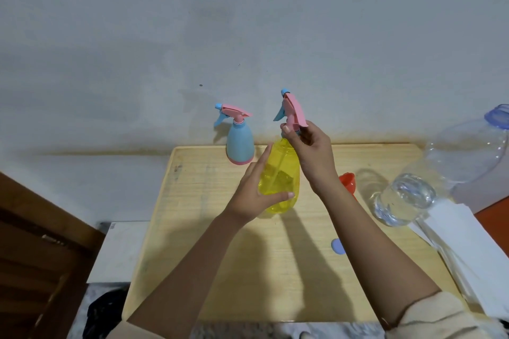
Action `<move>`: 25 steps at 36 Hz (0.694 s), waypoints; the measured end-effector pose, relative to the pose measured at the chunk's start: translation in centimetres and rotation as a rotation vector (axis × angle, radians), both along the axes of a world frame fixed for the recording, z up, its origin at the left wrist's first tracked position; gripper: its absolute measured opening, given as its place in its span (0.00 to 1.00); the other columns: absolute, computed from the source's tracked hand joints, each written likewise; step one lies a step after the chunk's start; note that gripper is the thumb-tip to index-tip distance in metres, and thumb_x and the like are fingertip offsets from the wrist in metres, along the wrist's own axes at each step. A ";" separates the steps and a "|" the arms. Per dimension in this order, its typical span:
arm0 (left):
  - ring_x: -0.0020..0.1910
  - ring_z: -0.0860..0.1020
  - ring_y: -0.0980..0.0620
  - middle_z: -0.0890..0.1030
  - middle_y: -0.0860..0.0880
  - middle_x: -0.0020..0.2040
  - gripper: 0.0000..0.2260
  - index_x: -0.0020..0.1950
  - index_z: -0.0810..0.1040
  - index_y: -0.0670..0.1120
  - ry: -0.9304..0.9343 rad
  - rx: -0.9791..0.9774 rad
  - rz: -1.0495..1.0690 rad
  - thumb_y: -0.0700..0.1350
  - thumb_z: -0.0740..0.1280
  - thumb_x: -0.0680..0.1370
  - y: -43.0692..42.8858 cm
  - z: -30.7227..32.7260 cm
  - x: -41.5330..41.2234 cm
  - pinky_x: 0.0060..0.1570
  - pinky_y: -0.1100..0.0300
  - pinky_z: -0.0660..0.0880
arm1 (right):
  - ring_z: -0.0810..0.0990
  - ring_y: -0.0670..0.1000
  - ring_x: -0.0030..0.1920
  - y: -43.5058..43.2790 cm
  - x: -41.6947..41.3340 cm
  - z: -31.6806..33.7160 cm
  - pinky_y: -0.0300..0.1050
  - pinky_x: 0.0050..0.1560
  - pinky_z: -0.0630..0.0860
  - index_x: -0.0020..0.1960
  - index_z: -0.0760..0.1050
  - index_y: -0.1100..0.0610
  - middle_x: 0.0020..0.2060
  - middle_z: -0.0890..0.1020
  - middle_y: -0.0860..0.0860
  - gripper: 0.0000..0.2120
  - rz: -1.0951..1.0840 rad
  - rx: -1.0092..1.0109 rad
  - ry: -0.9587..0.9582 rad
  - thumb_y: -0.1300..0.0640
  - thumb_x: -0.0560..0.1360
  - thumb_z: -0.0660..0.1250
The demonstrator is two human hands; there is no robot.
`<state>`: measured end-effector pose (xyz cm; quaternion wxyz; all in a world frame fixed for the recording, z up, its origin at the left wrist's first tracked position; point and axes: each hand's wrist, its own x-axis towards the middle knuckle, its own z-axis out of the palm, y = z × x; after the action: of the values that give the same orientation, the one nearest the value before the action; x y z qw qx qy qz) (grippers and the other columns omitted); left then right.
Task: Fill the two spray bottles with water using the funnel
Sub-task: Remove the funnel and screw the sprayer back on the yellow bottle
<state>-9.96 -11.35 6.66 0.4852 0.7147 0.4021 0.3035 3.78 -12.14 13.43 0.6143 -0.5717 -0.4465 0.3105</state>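
A yellow see-through spray bottle (281,173) stands on the wooden table (209,256), near its middle. My left hand (254,192) holds its body, thumb across the front. My right hand (308,148) grips the pink and blue spray head (293,111) at the bottle's neck, tilted. A blue spray bottle (239,146) with its pink head on stands at the table's far edge. The red funnel (347,181) lies behind my right wrist, partly hidden. A large clear water bottle (429,179) lies tilted at the right.
A small blue cap (338,246) lies on the table by my right forearm. White folded paper (465,245) rests at the right edge. A grey wall rises behind the table. A brown wooden piece of furniture (35,256) stands at the left.
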 end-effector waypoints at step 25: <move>0.66 0.65 0.66 0.65 0.60 0.66 0.45 0.71 0.47 0.74 0.055 0.019 0.027 0.56 0.76 0.67 -8.0 -0.7 -0.1 0.66 0.59 0.64 | 0.76 0.44 0.44 -5.4 -0.3 0.7 0.33 0.41 0.70 0.59 0.71 0.56 0.43 0.76 0.46 0.19 -0.050 -0.066 -0.259 0.53 0.71 0.71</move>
<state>-10.05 -19.33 5.94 0.4632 0.7218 0.4219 0.2939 3.51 -17.56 14.16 0.5400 -0.6377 -0.4974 0.2331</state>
